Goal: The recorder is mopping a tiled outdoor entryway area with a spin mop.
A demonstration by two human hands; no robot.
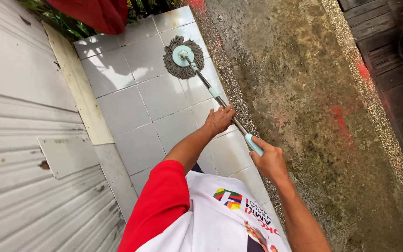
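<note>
1. The step in hand looks like mopping the tiled floor (pixel 138 100): the round grey mop head (pixel 183 57) lies flat on a tile in the upper middle of the frame, close to the edge of the tiles.
2. The left hand (pixel 219 120) is closed around the metal mop handle (pixel 211 91) near the centre of the picture.
3. The right hand (pixel 269 161) grips the pale blue end grip (pixel 253 144) lower right of it, a short way apart from the left hand.
4. The handle runs diagonally from the hands up to the mop head.
5. To the right lies a rough wet concrete path (pixel 304 93); to the left, a grey shutter (pixel 19 140).
6. In my judgement, any further stroke calls for both hands to keep a firm grip and the head flat on the tiles, away from the gravel border (pixel 232 77).
</note>
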